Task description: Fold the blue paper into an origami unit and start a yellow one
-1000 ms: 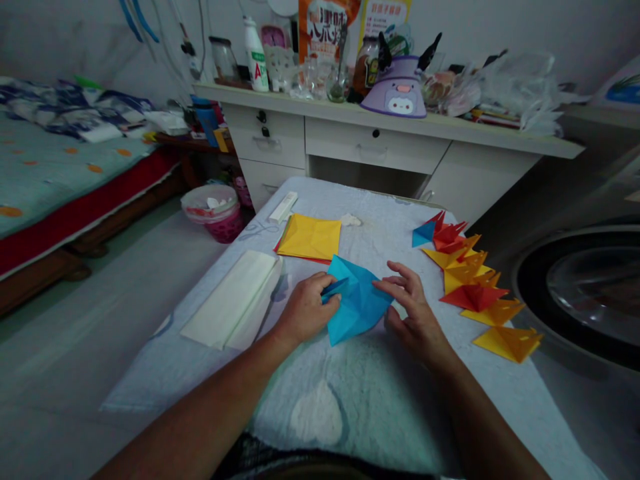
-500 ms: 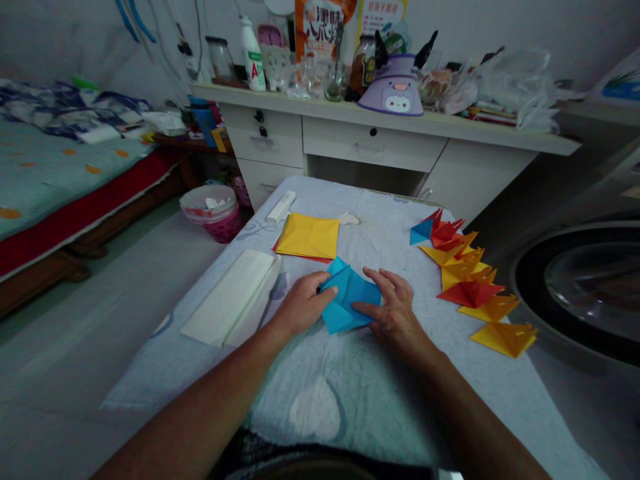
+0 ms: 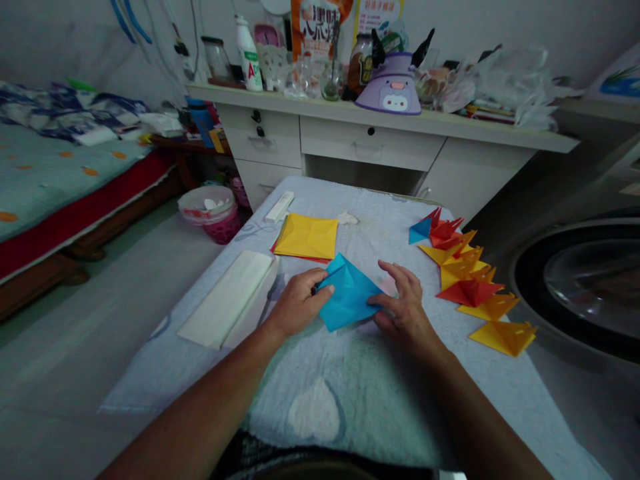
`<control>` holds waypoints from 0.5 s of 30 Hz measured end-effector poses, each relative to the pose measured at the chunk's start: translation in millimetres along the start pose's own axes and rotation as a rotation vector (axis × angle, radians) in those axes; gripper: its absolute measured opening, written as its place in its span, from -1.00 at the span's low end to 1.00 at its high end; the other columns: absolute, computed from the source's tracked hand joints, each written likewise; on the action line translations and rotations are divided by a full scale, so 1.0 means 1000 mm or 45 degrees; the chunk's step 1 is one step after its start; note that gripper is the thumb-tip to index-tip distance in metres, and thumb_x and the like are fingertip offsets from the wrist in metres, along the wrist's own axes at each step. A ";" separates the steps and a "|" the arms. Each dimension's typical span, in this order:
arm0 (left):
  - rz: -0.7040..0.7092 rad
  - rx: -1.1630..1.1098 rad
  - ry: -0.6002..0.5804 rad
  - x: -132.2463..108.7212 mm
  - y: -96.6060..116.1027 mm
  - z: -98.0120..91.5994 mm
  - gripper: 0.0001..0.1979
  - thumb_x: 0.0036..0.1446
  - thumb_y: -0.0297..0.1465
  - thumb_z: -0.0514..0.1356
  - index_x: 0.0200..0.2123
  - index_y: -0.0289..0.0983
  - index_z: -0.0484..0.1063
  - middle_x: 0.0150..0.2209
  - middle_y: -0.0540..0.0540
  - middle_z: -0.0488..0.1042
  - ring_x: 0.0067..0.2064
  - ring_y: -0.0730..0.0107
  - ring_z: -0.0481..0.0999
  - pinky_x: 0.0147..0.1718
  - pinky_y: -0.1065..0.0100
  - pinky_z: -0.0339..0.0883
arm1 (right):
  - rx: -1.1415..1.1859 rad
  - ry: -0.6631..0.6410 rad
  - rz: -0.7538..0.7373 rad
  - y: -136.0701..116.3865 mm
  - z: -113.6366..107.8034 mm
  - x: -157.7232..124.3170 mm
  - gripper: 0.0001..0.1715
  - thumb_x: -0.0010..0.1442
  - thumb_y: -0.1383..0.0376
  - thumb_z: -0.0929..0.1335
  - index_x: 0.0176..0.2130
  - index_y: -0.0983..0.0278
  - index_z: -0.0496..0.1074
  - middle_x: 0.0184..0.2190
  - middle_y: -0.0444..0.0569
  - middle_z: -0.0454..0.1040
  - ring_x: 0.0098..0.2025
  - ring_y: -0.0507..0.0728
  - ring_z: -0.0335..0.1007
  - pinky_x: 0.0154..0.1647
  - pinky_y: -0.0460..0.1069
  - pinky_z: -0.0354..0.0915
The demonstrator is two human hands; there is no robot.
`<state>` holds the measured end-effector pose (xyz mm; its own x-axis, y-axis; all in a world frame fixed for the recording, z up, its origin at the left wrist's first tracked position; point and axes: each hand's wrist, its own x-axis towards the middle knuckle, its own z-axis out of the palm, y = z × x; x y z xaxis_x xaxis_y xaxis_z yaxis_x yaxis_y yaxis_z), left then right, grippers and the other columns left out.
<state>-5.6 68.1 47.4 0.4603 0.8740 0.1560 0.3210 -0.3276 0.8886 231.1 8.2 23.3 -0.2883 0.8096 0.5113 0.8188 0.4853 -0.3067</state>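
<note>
Your left hand [image 3: 303, 300] is clamped on a creased sheet of blue origami paper [image 3: 350, 293], its thumb lying on top at the left corner and the other fingers curled at the edge, partly hidden. The sheet spreads between your two hands, one point aimed away from you and another toward you. Your right hand [image 3: 405, 307] has its fingers spread apart, the index fingertip touching the sheet's right corner; you can't tell from this view whether the thumb pinches the paper from below.

Just beyond your left fingertips lies a stack of square origami paper [image 3: 307, 237], yellow on top with red showing at the edge. Farther past it, a slim white box [image 3: 280, 207] rests at a slant. To the left of your left fingers, a pale folded packet [image 3: 227, 300] lies flat on the patterned tablecloth [image 3: 370, 407].

Out to the right of your right fingers, well apart from them, runs a line of crane-like origami pieces [image 3: 471, 293] in yellow and red, with a blue part at the far end. Far ahead of both hands stands a white drawer cabinet [image 3: 370, 142] with a purple visor cap [image 3: 393, 90] on top.
</note>
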 end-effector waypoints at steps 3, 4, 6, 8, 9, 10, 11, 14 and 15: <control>-0.007 -0.033 0.000 -0.001 0.000 0.000 -0.77 0.17 -0.27 0.09 -0.44 -0.29 0.35 -0.46 0.03 0.29 -0.40 0.41 0.31 -0.42 0.42 0.18 | 0.262 -0.004 0.107 0.000 -0.002 0.001 -0.61 0.05 0.45 0.34 -0.11 0.14 0.45 0.27 0.04 0.10 0.25 0.36 0.06 0.14 0.33 0.17; -0.008 -0.042 0.012 -0.001 -0.001 0.000 -0.76 0.18 -0.26 0.09 -0.41 -0.30 0.38 -0.44 0.02 0.32 -0.38 0.39 0.33 -0.40 0.41 0.19 | 0.362 -0.007 0.167 -0.001 -0.002 0.002 -0.55 0.06 0.45 0.34 -0.04 0.12 0.41 0.24 0.06 0.14 0.22 0.33 0.13 0.11 0.29 0.22; -0.002 -0.054 0.041 -0.001 -0.002 0.000 -0.74 0.20 -0.23 0.09 -0.35 -0.31 0.41 -0.41 0.01 0.36 -0.36 0.38 0.35 -0.38 0.41 0.21 | 0.576 0.012 0.325 -0.004 -0.001 0.002 -0.42 0.09 0.43 0.32 0.10 0.09 0.29 0.18 0.08 0.21 0.13 0.25 0.25 0.05 0.20 0.30; 0.030 -0.053 0.077 -0.001 -0.003 0.000 -0.73 0.22 -0.22 0.09 -0.33 -0.31 0.42 -0.40 0.00 0.37 -0.35 0.38 0.36 -0.38 0.41 0.21 | 0.834 0.085 0.494 -0.008 -0.001 0.001 -0.32 0.16 0.38 0.30 0.23 0.05 0.12 0.14 0.07 0.25 0.02 0.17 0.35 -0.08 0.09 0.37; 0.055 -0.043 0.098 -0.001 -0.004 0.000 -0.74 0.23 -0.23 0.09 -0.33 -0.31 0.42 -0.40 0.00 0.36 -0.35 0.39 0.36 -0.37 0.41 0.21 | 0.977 0.123 0.568 -0.009 0.000 0.001 -0.31 0.19 0.34 0.29 0.25 0.04 0.06 0.09 0.06 0.29 -0.06 0.14 0.39 -0.16 0.05 0.39; 0.085 -0.025 0.119 -0.001 -0.003 0.000 -0.74 0.24 -0.24 0.09 -0.34 -0.30 0.41 -0.40 0.00 0.36 -0.34 0.39 0.37 -0.36 0.41 0.21 | 1.114 0.148 0.628 -0.011 0.000 0.000 -0.34 0.22 0.30 0.29 0.25 0.05 0.05 0.02 0.03 0.34 -0.14 0.12 0.42 -0.23 0.02 0.39; 0.115 0.000 0.140 -0.001 -0.003 0.000 -0.75 0.24 -0.25 0.10 -0.36 -0.30 0.40 -0.39 0.00 0.36 -0.33 0.39 0.38 -0.36 0.42 0.21 | 1.230 0.149 0.674 -0.012 0.000 0.000 -0.41 0.23 0.26 0.29 0.21 0.08 0.10 -0.07 0.00 0.38 -0.22 0.10 0.43 -0.28 0.00 0.39; 0.191 0.085 0.175 -0.002 -0.001 0.002 -0.78 0.25 -0.29 0.10 -0.36 -0.30 0.41 -0.37 -0.01 0.38 -0.31 0.39 0.39 -0.34 0.42 0.22 | 1.391 0.071 0.791 -0.015 0.001 0.001 -0.62 0.21 0.14 0.33 0.00 0.19 0.33 -0.33 -0.09 0.42 -0.37 0.08 0.40 -0.32 0.00 0.37; 0.211 0.106 0.178 -0.002 0.000 0.003 -0.80 0.25 -0.31 0.10 -0.35 -0.30 0.41 -0.36 -0.02 0.39 -0.31 0.40 0.40 -0.33 0.42 0.22 | 1.404 0.042 0.820 -0.016 0.002 0.002 -0.64 0.19 0.11 0.37 -0.06 0.21 0.38 -0.36 -0.10 0.43 -0.37 0.09 0.40 -0.31 0.00 0.37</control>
<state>-4.6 65.2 45.8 0.3947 0.8452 0.3603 0.3203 -0.4941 0.8083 216.6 2.7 27.3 0.0307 0.9988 0.0377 -0.0432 0.0390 -0.9983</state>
